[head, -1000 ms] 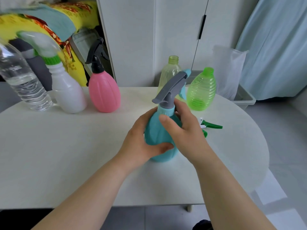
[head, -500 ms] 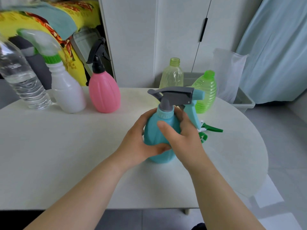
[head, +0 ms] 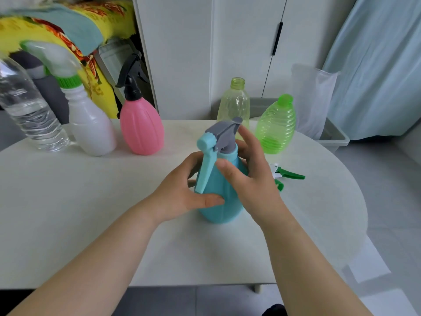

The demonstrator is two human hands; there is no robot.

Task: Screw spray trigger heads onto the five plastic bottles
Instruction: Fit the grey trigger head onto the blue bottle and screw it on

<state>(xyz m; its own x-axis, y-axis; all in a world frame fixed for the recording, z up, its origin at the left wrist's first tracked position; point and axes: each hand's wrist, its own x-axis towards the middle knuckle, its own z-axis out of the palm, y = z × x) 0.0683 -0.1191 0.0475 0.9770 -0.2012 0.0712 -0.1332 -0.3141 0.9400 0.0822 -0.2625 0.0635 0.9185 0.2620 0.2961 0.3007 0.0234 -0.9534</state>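
Squarely between both hands, a blue bottle (head: 219, 201) stood upright on the white table (head: 79, 201).
The left hand (head: 182, 193) gripped its belly; the right hand (head: 252, 179) curled thumb and fingers round the neck, beneath the grey trigger head (head: 225, 132). A loose green trigger (head: 290, 175) lay just beyond; farther back stood a pink bottle (head: 141, 131), a green bottle (head: 276, 131) and cupboard doors (head: 182, 53).

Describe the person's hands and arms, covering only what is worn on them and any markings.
Both are bare. The left hand and right hand have no gloves, and no rings show on the visible fingers. The left forearm and right forearm have no sleeves, watch, bracelet or markings in view. The visible nails look short and unpainted.
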